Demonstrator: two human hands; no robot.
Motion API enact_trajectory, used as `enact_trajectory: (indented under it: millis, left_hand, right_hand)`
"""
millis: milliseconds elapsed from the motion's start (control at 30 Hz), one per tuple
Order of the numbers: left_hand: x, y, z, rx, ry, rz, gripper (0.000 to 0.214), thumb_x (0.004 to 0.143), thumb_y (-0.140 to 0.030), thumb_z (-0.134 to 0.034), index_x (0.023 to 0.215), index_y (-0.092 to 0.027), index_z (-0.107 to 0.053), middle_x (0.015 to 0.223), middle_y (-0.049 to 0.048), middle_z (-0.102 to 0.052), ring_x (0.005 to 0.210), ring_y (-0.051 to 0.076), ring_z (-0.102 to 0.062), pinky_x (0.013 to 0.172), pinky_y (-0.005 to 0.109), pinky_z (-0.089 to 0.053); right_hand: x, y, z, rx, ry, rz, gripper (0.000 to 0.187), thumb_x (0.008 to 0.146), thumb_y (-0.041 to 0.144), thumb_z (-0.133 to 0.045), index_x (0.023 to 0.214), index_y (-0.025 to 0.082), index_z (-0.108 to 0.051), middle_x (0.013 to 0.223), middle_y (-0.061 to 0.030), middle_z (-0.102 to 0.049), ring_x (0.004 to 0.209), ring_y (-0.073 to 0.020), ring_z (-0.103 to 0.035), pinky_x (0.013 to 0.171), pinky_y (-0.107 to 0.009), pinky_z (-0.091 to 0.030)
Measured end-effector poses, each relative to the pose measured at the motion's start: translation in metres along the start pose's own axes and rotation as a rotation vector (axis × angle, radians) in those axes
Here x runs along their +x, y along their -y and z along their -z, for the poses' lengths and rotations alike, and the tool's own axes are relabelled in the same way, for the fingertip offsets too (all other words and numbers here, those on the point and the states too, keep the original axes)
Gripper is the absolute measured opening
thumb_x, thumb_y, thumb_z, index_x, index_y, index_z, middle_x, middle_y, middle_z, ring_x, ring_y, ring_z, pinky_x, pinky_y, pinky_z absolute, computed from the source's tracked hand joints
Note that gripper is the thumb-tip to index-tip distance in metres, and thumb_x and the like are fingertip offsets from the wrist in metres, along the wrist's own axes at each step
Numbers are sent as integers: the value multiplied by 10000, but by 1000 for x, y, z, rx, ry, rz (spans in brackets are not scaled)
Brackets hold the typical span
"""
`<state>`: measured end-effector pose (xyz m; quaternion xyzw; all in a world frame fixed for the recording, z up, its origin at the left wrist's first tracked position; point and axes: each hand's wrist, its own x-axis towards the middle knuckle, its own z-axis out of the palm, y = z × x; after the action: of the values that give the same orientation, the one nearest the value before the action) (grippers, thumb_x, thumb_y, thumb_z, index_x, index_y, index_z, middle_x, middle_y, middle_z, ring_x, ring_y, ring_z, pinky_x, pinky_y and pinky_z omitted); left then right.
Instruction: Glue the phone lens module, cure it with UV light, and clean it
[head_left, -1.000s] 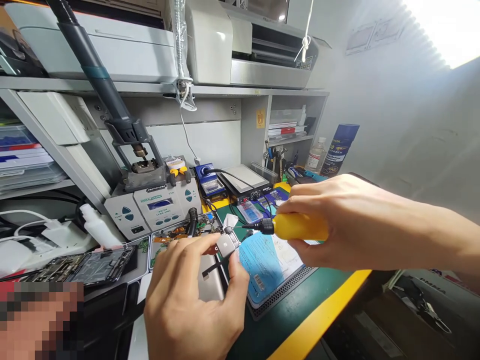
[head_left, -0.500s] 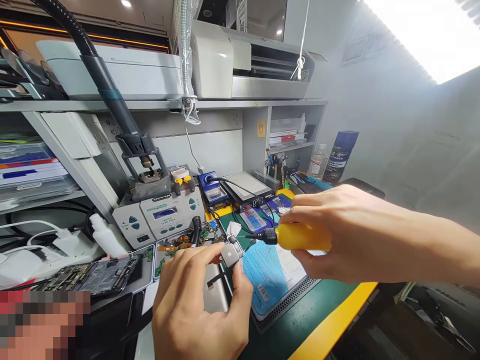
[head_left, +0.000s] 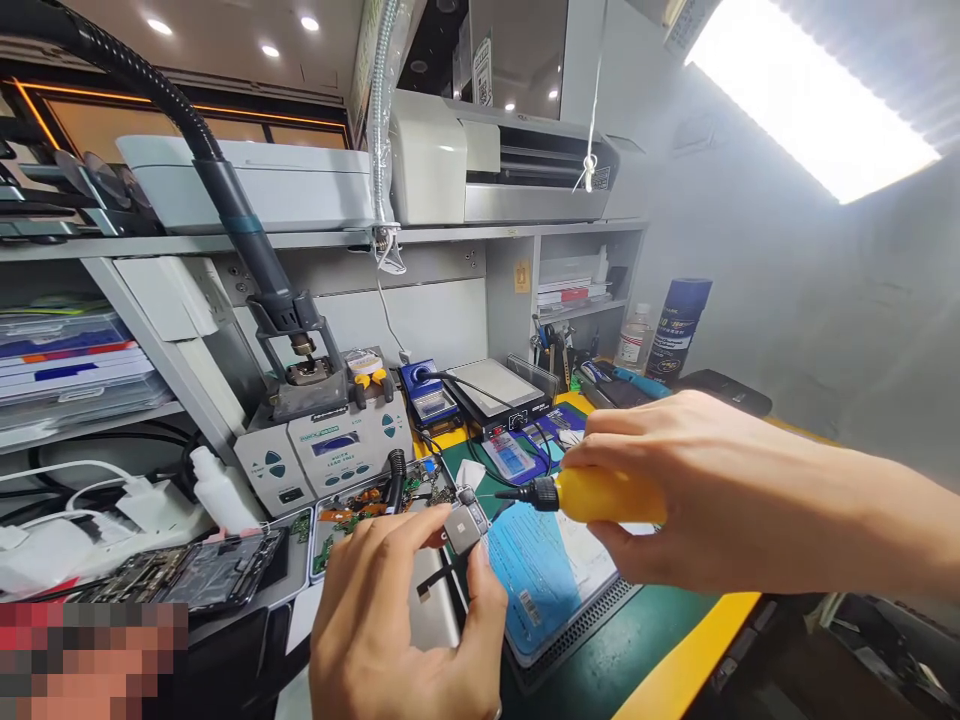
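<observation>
My left hand (head_left: 397,620) pinches a small square metal part (head_left: 463,527) between thumb and forefinger; a thin black ribbon hangs from the part. My right hand (head_left: 675,490) is wrapped round a yellow-handled tool (head_left: 600,494), held level with its black tip pointing left, almost touching the part. Both hands hover above a green work mat (head_left: 600,650), over a blue-labelled flat pack (head_left: 536,570) that lies on a ridged dark pad.
A grey hot-air rework station (head_left: 326,455) with a black hose arm stands behind. Trays of circuit boards (head_left: 352,505), an opened phone (head_left: 202,570), a white squeeze bottle (head_left: 217,490), a blue soldering unit (head_left: 424,390), a heating plate (head_left: 495,385) and a blue spray can (head_left: 679,325) surround the mat. Printers sit on the shelf above.
The view has tilted upward, so everything sits lower in the picture. Both hands keep the same grips; the tool tip stays close to the metal part.
</observation>
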<state>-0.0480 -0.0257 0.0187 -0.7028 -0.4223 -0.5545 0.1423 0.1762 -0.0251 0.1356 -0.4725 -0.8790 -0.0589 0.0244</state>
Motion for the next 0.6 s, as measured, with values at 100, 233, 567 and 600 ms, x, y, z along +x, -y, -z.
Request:
enact_trajectory:
  millis: [100, 233, 567, 600]
  left_hand:
    - [-1, 1, 0, -8, -3, -7, 253, 759, -138, -724, 998, -170, -647, 886, 43, -673, 814, 182, -637, 821, 330, -489]
    - [-2, 2, 0, -21, -5, -16, 270, 752, -126, -721, 1009, -169, -650, 897, 43, -673, 822, 180, -635, 816, 322, -494]
    - [-1, -5, -2, -1, -52, 10, 236, 773, -134, -711, 997, -176, -651, 891, 50, -680, 818, 203, -650, 822, 348, -510]
    - [-1, -7, -3, 0, -62, 30, 223, 784, -137, -706, 996, -180, -650, 898, 51, -681, 828, 208, -652, 831, 357, -511]
  right_hand:
    - [-1, 0, 0, -6, -29, -5, 19, 762, 273, -609, 762, 258, -598, 741, 28, -600, 613, -153, -533, 573, -304, -305]
    - [-2, 0, -1, 8, -15, -9, 46, 743, 263, -608, 721, 252, -570, 720, 37, -589, 590, -146, -522, 557, -297, -293]
    - [-4, 0, 1, 37, -17, -15, 73, 742, 276, -604, 696, 245, -556, 711, 34, -581, 587, -149, -523, 566, -297, -315]
    - [-4, 0, 1, 37, -22, -15, 58, 738, 272, -606, 704, 248, -565, 715, 31, -586, 591, -153, -529, 567, -299, -319]
